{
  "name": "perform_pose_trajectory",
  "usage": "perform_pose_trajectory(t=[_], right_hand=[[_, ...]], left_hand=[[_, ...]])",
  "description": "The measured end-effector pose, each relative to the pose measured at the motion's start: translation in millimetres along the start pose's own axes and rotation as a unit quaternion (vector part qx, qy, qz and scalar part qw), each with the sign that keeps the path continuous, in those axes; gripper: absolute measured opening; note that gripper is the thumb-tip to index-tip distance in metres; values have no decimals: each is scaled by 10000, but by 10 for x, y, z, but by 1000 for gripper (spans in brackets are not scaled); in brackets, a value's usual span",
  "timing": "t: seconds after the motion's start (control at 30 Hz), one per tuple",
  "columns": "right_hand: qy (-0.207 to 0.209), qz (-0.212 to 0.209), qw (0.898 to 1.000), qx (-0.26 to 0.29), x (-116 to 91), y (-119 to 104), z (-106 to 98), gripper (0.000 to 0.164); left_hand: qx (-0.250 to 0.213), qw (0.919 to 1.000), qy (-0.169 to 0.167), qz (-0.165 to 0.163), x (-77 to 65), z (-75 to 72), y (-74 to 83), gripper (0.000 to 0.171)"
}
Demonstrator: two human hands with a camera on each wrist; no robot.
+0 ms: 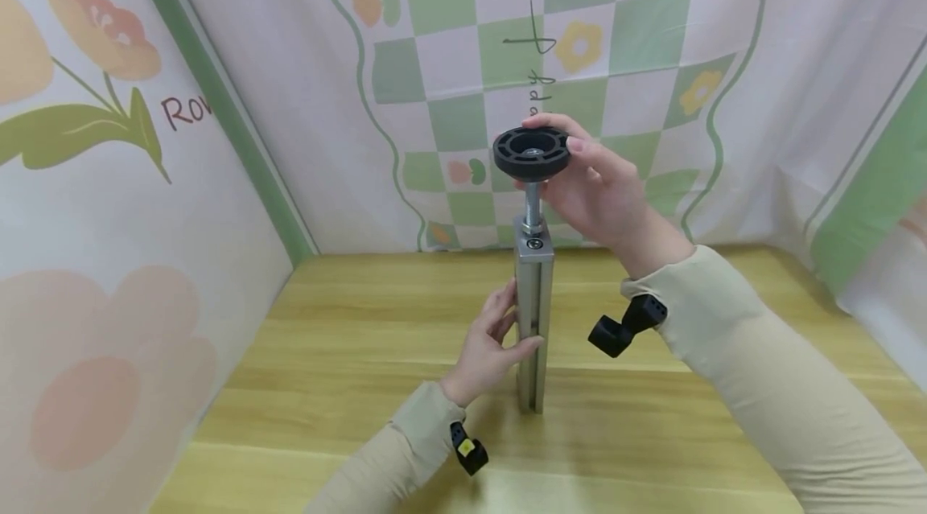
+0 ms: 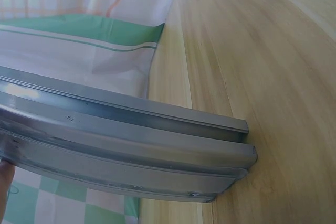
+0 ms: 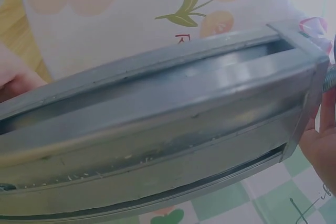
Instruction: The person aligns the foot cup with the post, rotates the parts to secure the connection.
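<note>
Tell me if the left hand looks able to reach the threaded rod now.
Probably yes: the left side of the threaded rod looks mostly uncovered. The left hand grips the metal profile below and would likely need to shift up; the right hand holds the black foot.

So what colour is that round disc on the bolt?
The disc is black, clearest in the head view.

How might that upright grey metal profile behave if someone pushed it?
Likely stiff: the grooved grey metal profile looks solidly ribbed along its length. Probably apt to tip: it is tall and narrow, with a wider round black foot on top.
</note>
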State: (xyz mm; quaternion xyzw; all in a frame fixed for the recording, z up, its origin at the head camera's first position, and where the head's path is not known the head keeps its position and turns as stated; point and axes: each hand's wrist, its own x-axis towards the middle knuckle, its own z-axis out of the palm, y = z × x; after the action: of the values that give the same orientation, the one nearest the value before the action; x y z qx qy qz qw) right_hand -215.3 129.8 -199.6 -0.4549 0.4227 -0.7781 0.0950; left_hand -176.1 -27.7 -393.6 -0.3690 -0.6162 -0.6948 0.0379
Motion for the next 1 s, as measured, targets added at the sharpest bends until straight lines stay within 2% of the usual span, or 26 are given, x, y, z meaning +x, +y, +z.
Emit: perform_pose_trajectory(t=[0.3,0.6,0.7,0.8,1.0], right_hand=[[127,-132,9976,-675,-41,-37,8,26],[844,-406,9904,-1013,-74,-57,90,19],[1178,-544,9824,-1342,-90,-69,129,17],[1535,-612,9699,-1787,-102,-88,184,15],[2150,-558,9451,-2396,-107,-120,324,27]], left_hand=[[13,10000,-14,-5,6,9,-1,95],[-86,10000,0,13,4,15,19,95],[-154,9999,12,-5,4,18,26,94],[-162,9999,20,12,4,21,34,92],[-116,9999,9,26,4,23,34,92]])
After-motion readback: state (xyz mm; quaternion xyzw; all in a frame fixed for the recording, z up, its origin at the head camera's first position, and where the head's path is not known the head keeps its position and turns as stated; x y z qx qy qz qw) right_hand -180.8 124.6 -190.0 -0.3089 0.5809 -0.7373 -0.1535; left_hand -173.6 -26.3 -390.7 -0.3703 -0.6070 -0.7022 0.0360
